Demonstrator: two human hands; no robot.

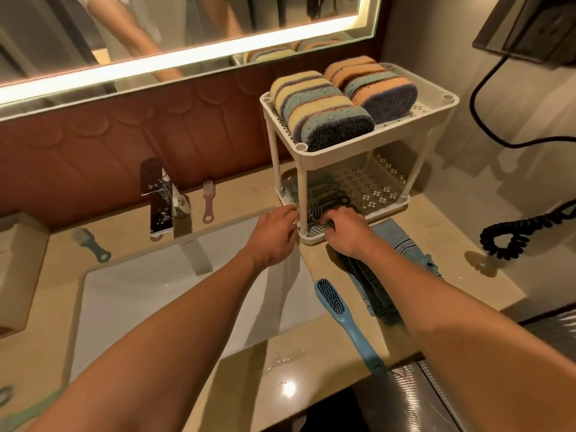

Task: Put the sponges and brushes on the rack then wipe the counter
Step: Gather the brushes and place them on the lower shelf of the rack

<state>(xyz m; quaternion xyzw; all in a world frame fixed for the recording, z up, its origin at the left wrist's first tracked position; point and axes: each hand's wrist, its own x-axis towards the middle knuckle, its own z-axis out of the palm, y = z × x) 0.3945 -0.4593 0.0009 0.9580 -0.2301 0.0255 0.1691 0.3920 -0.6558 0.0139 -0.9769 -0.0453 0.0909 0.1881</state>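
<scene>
Now both hands work at the near corner of the rack [358,145]. The right hand [349,233] is closed around a dark brush [321,226] on the lower shelf, while the left hand [274,233] grips the corner post. The sponges [321,110] fill the upper shelf. The blue brush [343,316] lies on the bench [467,275], near the right forearm, its handle pointing to the near edge, so the right hand is closer.

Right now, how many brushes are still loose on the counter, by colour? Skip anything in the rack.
Pink plastic brush: 1
Grey-teal plastic brush: 1
Blue plastic brush: 1
Pale green brush handle, cut off at the lower left edge: 1
Total: 4
Not counted: dark brush under the right hand, in the white rack.
</scene>
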